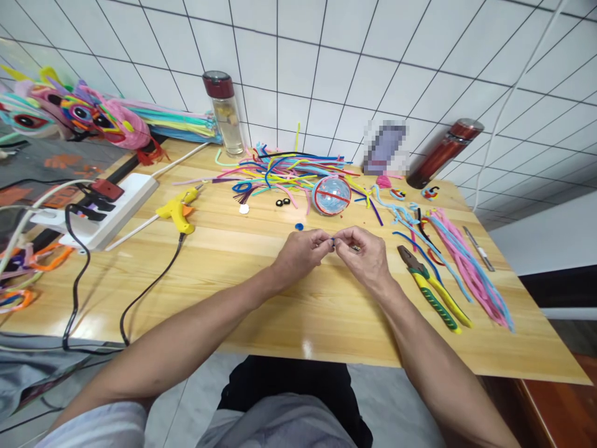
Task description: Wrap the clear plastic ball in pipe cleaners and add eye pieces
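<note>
Both of my hands meet over the middle of the wooden table [280,323]. My left hand [302,252] and my right hand [366,255] pinch a short blue pipe cleaner piece [332,242] between their fingertips, fingers closed. Just beyond them lie a clear ball wrapped in red and blue [331,195], a small blue disc [299,227] and a heap of coloured pipe cleaners [289,169].
Yellow-handled pliers [431,287] and pink and blue pipe cleaners [471,267] lie at the right. A yellow glue gun [178,211] and a white power strip [105,214] sit at the left. Two bottles [226,112] [445,152] stand by the tiled wall, colourful masks [79,115] far left.
</note>
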The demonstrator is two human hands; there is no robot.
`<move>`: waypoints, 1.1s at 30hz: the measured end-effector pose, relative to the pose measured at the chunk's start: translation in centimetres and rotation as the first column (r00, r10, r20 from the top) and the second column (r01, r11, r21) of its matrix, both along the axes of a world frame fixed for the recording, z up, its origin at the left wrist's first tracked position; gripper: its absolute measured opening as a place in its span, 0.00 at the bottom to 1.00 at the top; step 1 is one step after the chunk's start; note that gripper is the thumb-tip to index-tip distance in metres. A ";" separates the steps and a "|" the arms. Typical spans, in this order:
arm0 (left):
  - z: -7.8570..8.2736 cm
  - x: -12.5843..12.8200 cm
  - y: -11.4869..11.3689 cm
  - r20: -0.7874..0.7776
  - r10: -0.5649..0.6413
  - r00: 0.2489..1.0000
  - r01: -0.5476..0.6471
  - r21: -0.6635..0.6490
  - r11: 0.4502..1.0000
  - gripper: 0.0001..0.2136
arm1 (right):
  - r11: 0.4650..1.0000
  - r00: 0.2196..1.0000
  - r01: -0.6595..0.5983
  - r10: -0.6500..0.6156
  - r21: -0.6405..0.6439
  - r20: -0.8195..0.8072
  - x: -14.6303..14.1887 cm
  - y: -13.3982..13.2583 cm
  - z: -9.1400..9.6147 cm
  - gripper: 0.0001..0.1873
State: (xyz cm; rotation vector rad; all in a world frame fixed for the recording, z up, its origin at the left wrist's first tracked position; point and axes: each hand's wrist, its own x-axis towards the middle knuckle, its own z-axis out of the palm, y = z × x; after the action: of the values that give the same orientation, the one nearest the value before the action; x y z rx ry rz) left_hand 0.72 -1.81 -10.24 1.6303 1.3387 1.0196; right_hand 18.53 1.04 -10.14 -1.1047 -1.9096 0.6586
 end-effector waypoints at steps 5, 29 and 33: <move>-0.1 0.0 0.0 -0.018 0.005 1.000 -0.005 0.011 1.000 0.10 | 0.986 0.998 0.004 -0.015 -0.168 -0.064 0.3 0.2 -0.3 0.08; -0.4 0.2 0.3 0.423 0.056 0.904 -0.003 -0.125 0.992 0.14 | 0.948 0.979 -0.066 0.002 -0.310 -0.203 -0.2 0.3 -0.1 0.09; -0.2 -0.1 0.4 0.428 0.059 0.902 0.008 -0.154 0.988 0.13 | 0.933 0.969 -0.135 0.054 -0.334 -0.242 0.0 0.4 -0.3 0.10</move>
State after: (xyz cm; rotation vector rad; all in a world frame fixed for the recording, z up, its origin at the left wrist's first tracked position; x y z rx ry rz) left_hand 0.62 -1.39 -10.48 1.1849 1.1061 1.1812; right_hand 18.56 1.48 -10.39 -1.0985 -1.6933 1.1648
